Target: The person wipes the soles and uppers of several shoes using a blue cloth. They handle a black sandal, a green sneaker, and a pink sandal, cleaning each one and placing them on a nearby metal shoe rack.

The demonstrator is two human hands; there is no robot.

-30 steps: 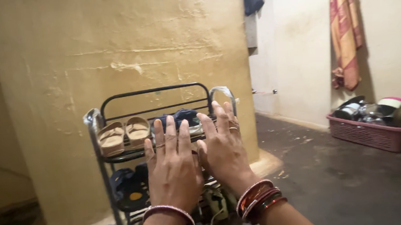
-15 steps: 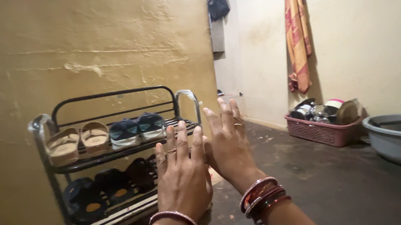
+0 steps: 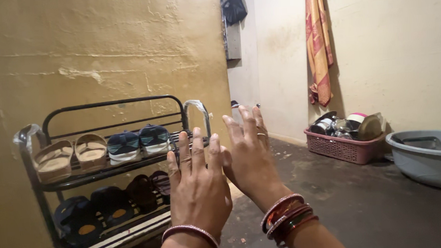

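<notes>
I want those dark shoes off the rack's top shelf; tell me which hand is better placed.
Probably left: the left hand is raised open nearer the dark shoes; the right hand hangs farther right, off the rack.

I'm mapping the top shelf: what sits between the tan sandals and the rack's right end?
In the head view, a dark blue pair of shoes sits between the tan sandals and the rack's right end.

shoe rack: black metal
sandals: tan
sneakers: navy with white soles
wall: mustard yellow
hanging cloth: orange and red stripes
basket: pink
tub: grey
bangles: red, gold
</notes>
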